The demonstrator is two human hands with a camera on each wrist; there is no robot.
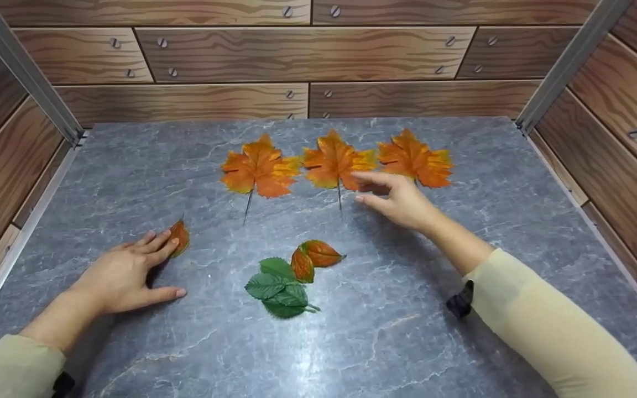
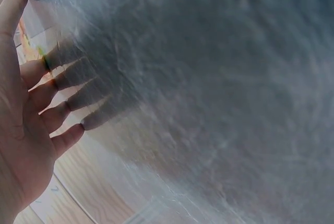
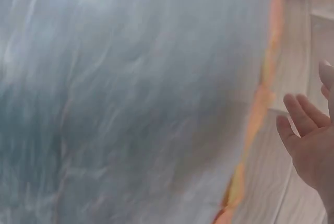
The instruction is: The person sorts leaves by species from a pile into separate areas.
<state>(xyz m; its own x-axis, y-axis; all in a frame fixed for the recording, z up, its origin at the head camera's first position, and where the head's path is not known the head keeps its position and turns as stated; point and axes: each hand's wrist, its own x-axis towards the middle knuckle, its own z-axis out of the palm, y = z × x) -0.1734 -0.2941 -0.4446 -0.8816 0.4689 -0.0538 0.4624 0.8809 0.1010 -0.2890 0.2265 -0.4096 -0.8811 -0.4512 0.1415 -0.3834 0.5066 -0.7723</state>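
In the head view my left hand [image 1: 122, 276] lies spread at the left of the table, its fingertips on a small orange-brown leaf [image 1: 181, 239]. My right hand [image 1: 398, 200] hovers at the centre right with nothing between its parted fingers and thumb. It is nearest the middle orange maple leaf [image 1: 334, 160], overlapping its lower right edge in this view. Another maple leaf [image 1: 257, 168] lies to the left, and a third maple leaf [image 1: 413, 157] lies to the right, its stem hidden behind the right hand.
Between the hands lies a cluster of green leaves [image 1: 280, 290] with an orange-brown leaf [image 1: 321, 253] and a smaller upright one [image 1: 302, 265] at its top. Wood-patterned panels [image 1: 296, 52] and metal posts [image 1: 31, 69] bound the grey marbled table [image 1: 186, 354].
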